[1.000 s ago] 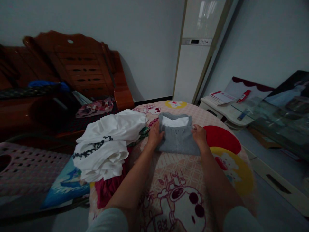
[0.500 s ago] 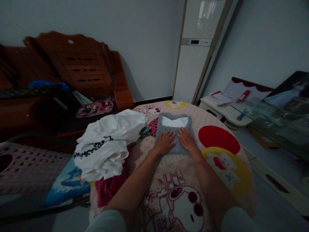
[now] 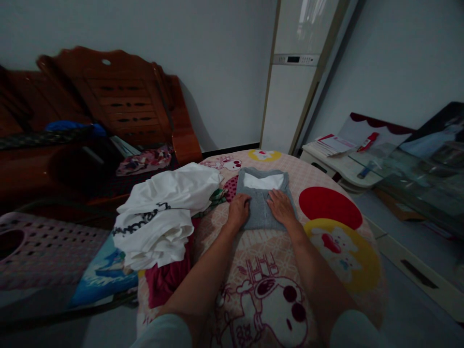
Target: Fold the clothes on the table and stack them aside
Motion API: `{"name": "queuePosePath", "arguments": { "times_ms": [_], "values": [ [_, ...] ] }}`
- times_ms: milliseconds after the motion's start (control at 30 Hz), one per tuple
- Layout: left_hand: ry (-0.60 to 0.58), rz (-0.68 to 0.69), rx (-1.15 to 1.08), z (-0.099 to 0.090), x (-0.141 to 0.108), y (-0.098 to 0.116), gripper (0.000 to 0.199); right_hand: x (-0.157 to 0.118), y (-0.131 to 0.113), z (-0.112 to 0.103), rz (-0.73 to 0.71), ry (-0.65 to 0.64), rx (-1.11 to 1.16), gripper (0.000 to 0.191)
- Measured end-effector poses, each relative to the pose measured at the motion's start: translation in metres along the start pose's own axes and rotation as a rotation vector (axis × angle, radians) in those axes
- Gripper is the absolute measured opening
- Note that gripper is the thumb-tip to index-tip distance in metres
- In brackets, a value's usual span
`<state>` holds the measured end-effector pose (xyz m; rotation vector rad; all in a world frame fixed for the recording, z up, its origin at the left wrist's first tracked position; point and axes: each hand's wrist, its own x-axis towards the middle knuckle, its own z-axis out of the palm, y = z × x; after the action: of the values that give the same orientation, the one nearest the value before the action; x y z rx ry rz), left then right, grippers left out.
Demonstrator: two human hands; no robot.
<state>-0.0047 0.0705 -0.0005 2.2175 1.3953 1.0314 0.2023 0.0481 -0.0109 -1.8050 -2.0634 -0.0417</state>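
Note:
A folded grey garment point(image 3: 259, 209) with a white patch near its far edge lies flat on the round table. At its left side is my left hand point(image 3: 238, 212), closed, with the fingers curled over that edge of the cloth. My right hand point(image 3: 281, 207) rests on the right half of the garment, palm down with its fingers stretched out. To the left, a heap of white cloth point(image 3: 170, 193) with black lettering lies on top of dark red cloth point(image 3: 168, 285).
A patterned cloth point(image 3: 268, 246) covers the table. Beyond it stand a wooden bench point(image 3: 119, 101) at the left and a tall white cabinet-like unit point(image 3: 286, 101) at the back. A pink woven chair point(image 3: 54, 246) is at the near left, a low white stand point(image 3: 337, 166) at the right.
My left hand has slid left from the middle of the grey garment to its left edge, and its fingers have curled. My right hand has stayed nearly in place.

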Motion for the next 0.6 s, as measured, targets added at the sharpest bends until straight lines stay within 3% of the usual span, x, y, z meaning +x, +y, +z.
{"name": "queuePosePath", "arguments": {
  "times_ms": [167,300,467,533,600],
  "values": [
    [-0.016,0.033,0.021,0.002,0.002,0.009,0.032,0.000,0.000,0.002,-0.009,0.038,0.020,0.046],
    [-0.040,0.084,-0.105,0.002,0.026,0.017,0.027,-0.002,-0.002,0.005,0.008,0.098,0.139,0.043],
    [0.106,-0.269,-0.243,0.002,0.071,0.005,0.022,0.009,0.012,0.000,0.107,0.228,0.443,0.040],
    [0.155,-0.427,-0.350,0.002,0.086,-0.006,0.015,0.021,0.026,-0.007,0.287,0.346,0.654,0.039],
    [0.197,-0.634,-0.684,0.004,0.099,-0.015,0.008,0.037,0.042,-0.015,0.525,0.445,0.917,0.034]
  ]
}}
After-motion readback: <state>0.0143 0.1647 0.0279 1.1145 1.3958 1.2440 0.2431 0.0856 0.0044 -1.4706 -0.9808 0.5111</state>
